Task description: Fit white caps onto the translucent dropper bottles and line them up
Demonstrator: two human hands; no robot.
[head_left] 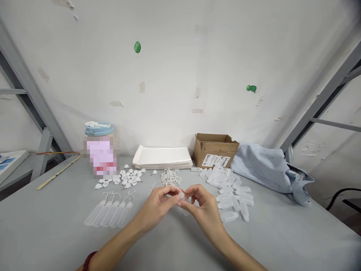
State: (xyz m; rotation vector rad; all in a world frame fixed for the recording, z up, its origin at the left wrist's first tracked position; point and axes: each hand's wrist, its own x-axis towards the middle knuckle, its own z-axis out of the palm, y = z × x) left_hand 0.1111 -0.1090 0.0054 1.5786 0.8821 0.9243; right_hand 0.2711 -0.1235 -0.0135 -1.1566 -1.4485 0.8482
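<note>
My left hand (162, 205) and my right hand (200, 207) meet over the middle of the table. Between their fingertips is a small white cap (181, 195), pinched by the left; a white string shows above it. The right fingers are closed around a translucent bottle, mostly hidden by the hands. Just behind them lies a pile of white strings (170, 176). White caps (131, 177) are scattered to the left of it. Several capped bottles with string loops (109, 213) lie in a row at the left. Loose translucent bottles (232, 192) are heaped at the right.
At the back stand a stack of white sheets (163, 157), an open cardboard box (216, 150) and a blue-lidded container (99, 129). A light blue cloth (262, 165) lies at the right rear. A wooden strip (58, 173) is at the far left of the grey table (50, 226).
</note>
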